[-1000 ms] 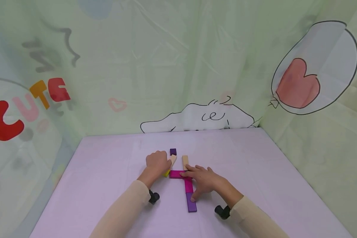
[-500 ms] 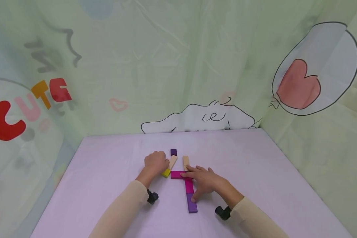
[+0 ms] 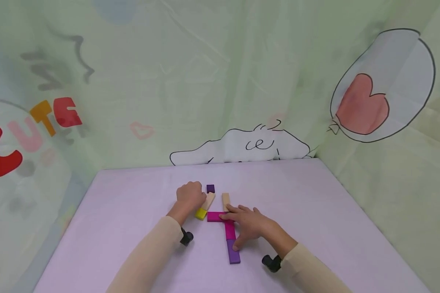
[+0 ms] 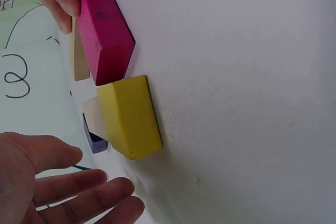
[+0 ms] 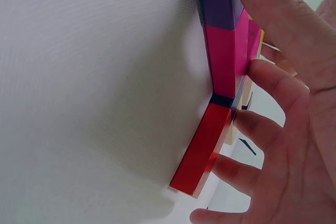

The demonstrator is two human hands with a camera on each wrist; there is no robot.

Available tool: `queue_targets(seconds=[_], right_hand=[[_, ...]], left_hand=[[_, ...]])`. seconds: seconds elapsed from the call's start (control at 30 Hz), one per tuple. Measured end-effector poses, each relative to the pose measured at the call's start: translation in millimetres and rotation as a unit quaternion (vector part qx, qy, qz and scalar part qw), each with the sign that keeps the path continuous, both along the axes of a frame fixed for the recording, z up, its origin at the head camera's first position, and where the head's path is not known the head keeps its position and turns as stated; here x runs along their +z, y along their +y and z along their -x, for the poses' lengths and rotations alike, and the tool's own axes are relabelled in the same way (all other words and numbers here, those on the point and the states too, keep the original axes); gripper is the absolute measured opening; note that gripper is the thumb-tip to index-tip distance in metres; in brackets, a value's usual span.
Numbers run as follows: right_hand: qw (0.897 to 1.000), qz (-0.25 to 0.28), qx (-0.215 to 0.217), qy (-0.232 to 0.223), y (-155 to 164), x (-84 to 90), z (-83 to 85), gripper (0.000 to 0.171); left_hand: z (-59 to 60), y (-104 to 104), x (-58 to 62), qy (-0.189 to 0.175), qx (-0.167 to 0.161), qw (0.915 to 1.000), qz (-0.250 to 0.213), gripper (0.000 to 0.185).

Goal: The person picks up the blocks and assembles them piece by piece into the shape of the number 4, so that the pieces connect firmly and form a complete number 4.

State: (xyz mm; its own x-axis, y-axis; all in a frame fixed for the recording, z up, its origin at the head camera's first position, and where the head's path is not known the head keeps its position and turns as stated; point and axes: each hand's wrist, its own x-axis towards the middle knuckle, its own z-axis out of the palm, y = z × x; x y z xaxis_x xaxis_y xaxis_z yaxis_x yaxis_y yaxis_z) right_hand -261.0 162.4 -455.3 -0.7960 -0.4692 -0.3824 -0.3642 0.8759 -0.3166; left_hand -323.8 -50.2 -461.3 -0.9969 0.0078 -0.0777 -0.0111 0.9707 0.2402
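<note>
Right hand [image 3: 250,224]: lies flat with relaxed fingers over a line of flat blocks, gripping nothing; fingertips touch the magenta block [image 3: 215,216] that lies crosswise, thumb rests by the violet block [image 3: 233,254] at the near end. A second magenta block [image 3: 229,230] runs under the palm's left edge.

Left hand [image 3: 189,196]: loosely curled beside the yellow block [image 3: 200,213]; the wrist view shows the fingers [image 4: 89,195] relaxed and apart from it, holding nothing.

Nearby: a tan block [image 3: 208,200] slants up from the yellow one; another tan block [image 3: 225,200] lies just beyond the right fingertips; a small dark purple cube [image 3: 210,188] sits farther off.

Blocks: smooth, painted, rectangular. Surface: pale lilac cloth [image 3: 132,211], finely textured.

Since a second ago, the left hand has drawn back, uncovering the yellow block.
</note>
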Motion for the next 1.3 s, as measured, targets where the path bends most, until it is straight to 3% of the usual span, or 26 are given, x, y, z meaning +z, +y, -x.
queue_targets(seconds=[0.4, 0.57, 0.83, 1.3], right_hand=[[1.0, -0.007, 0.003, 0.003, -0.6, -0.5, 0.0, 0.092], [1.0, -0.001, 0.003, -0.001, 0.6, -1.8, -2.6, 0.091], [1.0, -0.001, 0.006, 0.009, 0.0, -0.6, -3.7, 0.09], [1.0, -0.004, 0.002, 0.005, -1.8, -0.8, -4.5, 0.09]], left_hand=[[19.6, 3.4, 11.4, -0.019, -0.011, 0.9998, -0.005, 0.03], [23.2, 9.7, 14.9, -0.031, -0.021, 0.9993, -0.007, 0.043], [26.3, 16.2, 20.0, -0.049, -0.021, 0.9985, -0.006, 0.04], [35.2, 18.0, 13.7, -0.056, -0.013, 0.9981, -0.025, 0.031]])
